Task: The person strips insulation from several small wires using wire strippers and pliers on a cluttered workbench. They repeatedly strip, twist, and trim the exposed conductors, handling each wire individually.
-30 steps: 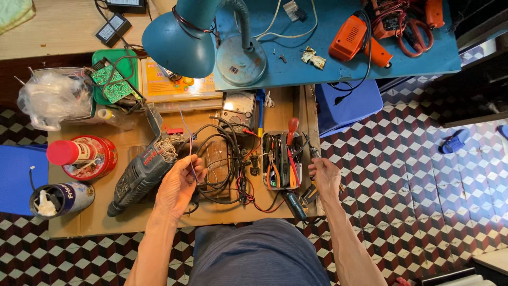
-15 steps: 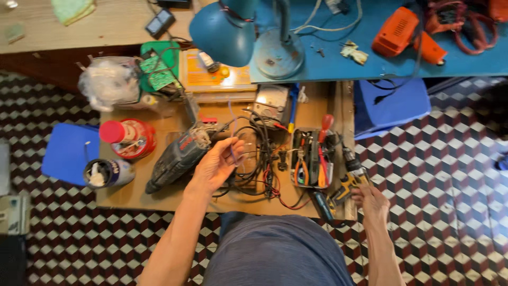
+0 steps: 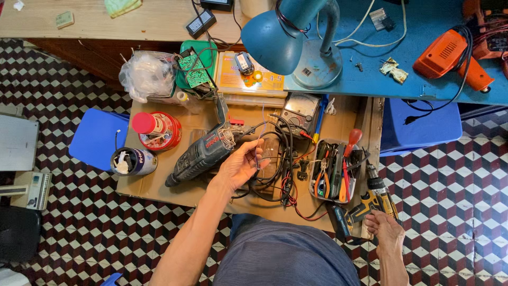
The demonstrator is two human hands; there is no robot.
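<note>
Since the earlier frame, my right hand point(image 3: 386, 229) has closed its fingers around the grip of the yellow-and-black cordless drill point(image 3: 370, 204), where half a second ago it lay bare at the table's near edge. That drill lies at the right front corner of the wooden table point(image 3: 159, 182), chuck pointing away from me, just beside the tray of pliers and screwdrivers point(image 3: 338, 172).

I note my left hand point(image 3: 239, 167) is palm-up over the tangle of black cables point(image 3: 275, 159), fingers curled and pinching one thin black lead between thumb and fingertips; earlier the same hand was lying on the tangle in much the same place. Touching its wrist side lies the dark grey rotary hammer drill point(image 3: 203, 153), set diagonally, its cord gathered into the tangle.

Unchanged on the table: the red tin with a red-capped bottle point(image 3: 156, 130), the dark can point(image 3: 133, 161) at the left edge, and the analogue multimeter point(image 3: 300, 112) behind the cables. A blue desk lamp point(image 3: 286, 37) overhangs from the blue surface beyond, where an orange drill point(image 3: 450, 53) rests.
</note>
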